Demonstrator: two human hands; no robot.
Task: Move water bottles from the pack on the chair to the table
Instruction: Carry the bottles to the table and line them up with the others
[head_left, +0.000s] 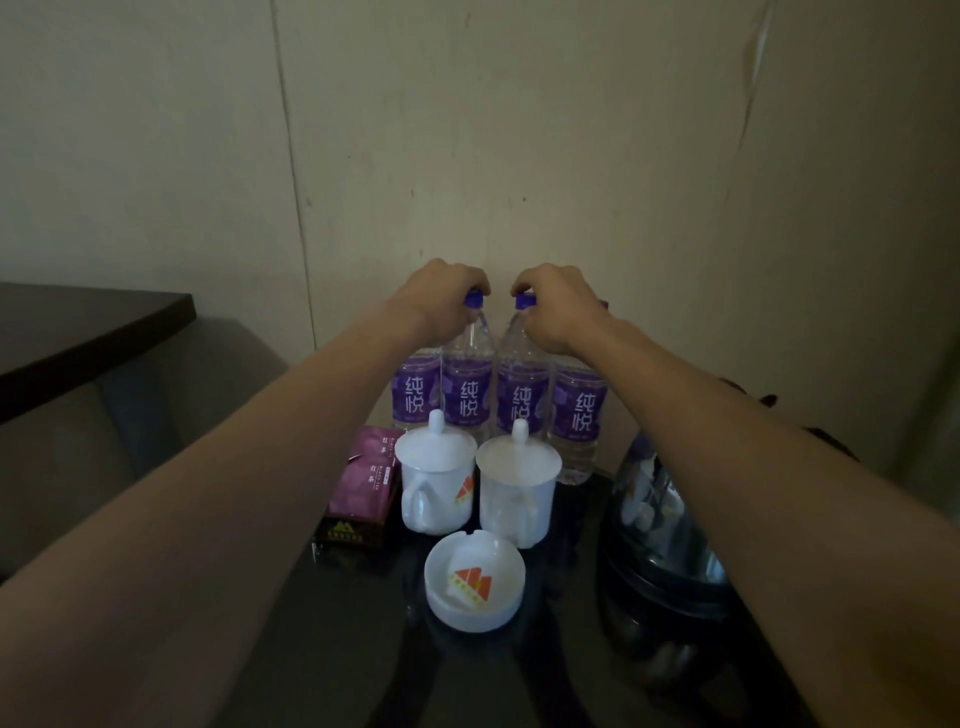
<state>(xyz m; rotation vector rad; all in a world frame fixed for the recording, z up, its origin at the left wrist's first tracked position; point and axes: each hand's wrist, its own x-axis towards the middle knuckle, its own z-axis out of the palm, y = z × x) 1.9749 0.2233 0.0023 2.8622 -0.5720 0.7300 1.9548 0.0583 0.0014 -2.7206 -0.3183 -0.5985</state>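
both arms stretched forward over dark glossy surface (561, 675), dim light. left grip (441, 299) closed from above around purple cap of second water bottle from left (466, 387); fingers curled over cap, cap edge showing below fingertips. right grip (558, 306) closed the same way on cap of third water bottle (522, 389), thumb and fingers wrapped over the top. both held bottles upright, bases hidden behind the cups, so contact with surface cannot be told.

four water bottles in a row against beige wall (519, 130), purple labels with white characters, sides touching or nearly so. far-left bottle (415, 392) just below and outside left grip; far-right bottle (581, 410) below right grip, under the right wrist.

nearer than both grips: two white lidded cups, left one (434, 480) with handle and orange mark, right one (518, 491) plain from this side, standing just in front of the bottle row. white ashtray (474, 584) with orange logo nearer still, between the forearms. purple tea box (363, 486) under left forearm side, beside left cup. dark glass kettle (660, 530) under right forearm.

pack and chair not identifiable; grey upholstery (156, 415) at left.
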